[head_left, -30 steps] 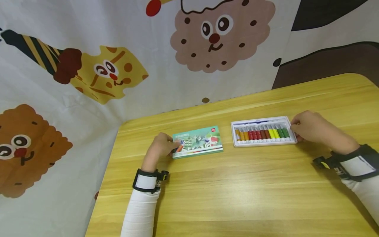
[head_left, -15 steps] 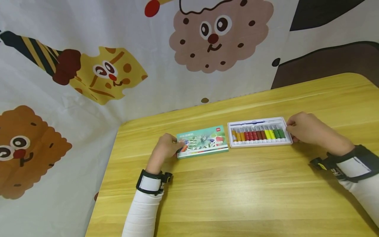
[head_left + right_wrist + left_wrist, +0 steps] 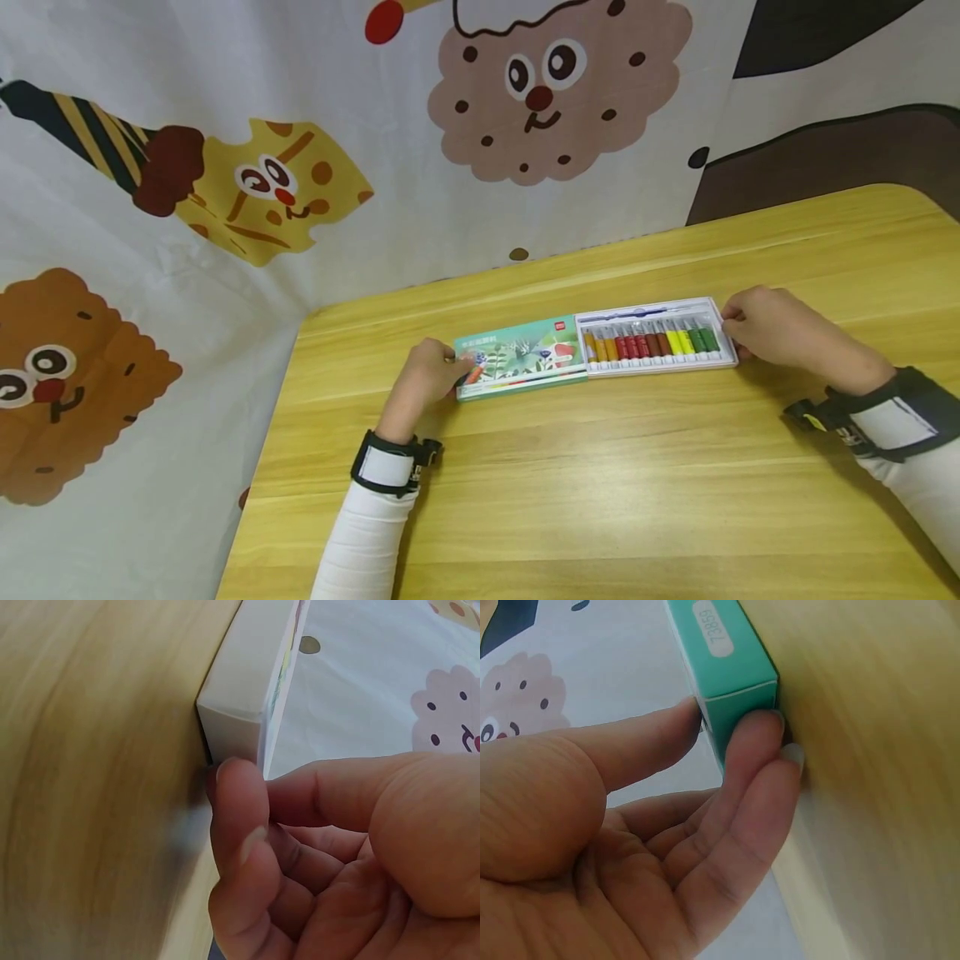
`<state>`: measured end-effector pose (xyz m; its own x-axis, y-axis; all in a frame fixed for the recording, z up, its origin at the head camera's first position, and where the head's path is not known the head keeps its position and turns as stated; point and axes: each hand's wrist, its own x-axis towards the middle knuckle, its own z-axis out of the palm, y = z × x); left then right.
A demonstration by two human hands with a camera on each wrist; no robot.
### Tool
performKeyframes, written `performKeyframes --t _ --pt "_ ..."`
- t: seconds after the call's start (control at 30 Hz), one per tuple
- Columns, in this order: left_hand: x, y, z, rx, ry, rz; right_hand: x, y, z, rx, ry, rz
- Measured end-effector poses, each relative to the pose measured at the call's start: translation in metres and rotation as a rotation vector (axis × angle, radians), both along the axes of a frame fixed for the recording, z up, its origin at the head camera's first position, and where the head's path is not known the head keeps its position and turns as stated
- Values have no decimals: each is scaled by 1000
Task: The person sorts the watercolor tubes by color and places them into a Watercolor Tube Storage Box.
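A flat teal cardboard box with printed flowers lies on the table. My left hand pinches its left end, the thumb on the top face and fingers against the end, as the left wrist view shows. To the right is a white tray holding several paint tubes in orange, red, brown, yellow and green, with a thin brush above them. My right hand pinches the tray's right end between thumb and fingers. The tray's left end meets the box's right end; whether it sits inside the opening I cannot tell.
The wooden table spreads out in front of both hands. Behind its far edge hangs a pale curtain printed with cartoon biscuits and cheese. Dark straps with small cameras sit on both wrists.
My left hand has slid the teal box rightwards. My right hand has brought the paint tray slightly left. The gap between box and tray has closed.
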<state>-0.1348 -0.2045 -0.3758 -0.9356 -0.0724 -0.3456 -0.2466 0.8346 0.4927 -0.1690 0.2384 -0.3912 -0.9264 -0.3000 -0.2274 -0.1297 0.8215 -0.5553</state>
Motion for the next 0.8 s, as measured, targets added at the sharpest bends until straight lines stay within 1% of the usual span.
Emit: performKeyframes --t 0.37,0.63,0.8 --pt "2 5 1 39 20 5 -1 -2 0 20 30 16" --pt "1 8 -3 38 34 -24 0 -2 0 34 50 19" --pt "0 10 -4 31 39 -34 -1 -3 -1 21 53 18"
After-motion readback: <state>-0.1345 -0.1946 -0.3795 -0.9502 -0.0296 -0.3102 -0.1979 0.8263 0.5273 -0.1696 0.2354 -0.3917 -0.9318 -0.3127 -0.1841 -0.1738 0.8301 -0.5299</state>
